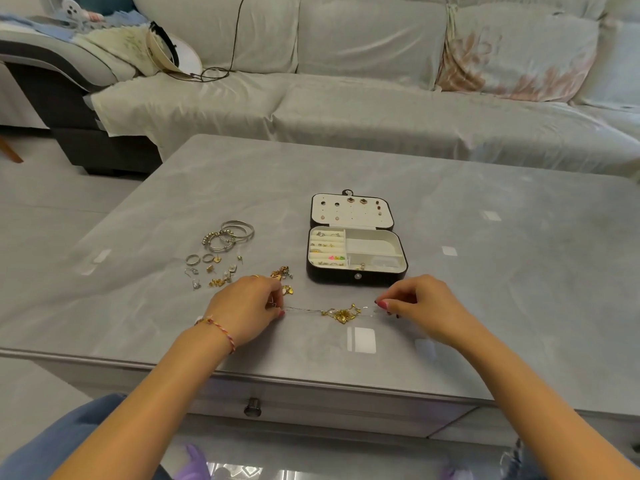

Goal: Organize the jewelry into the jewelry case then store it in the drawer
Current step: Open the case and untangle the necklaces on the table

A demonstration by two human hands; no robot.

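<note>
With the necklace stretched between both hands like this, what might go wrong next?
The thin necklace, pinched taut by the left hand and right hand, may snag or knot. The left hand sits close to the loose chains and could drag them. The case has little free room left.

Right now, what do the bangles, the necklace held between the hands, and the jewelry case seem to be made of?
Bangles: silver-toned metal, it seems, polished; thin rings with bright glints.
Necklace: a very thin pale chain with a shiny gold-toned pendant cluster; probably metal, real gold or plating cannot be told.
Jewelry case: dark outer shell, perhaps faux leather, matte; cream lining that looks soft, like velvet, with a metal snap in front.
</note>
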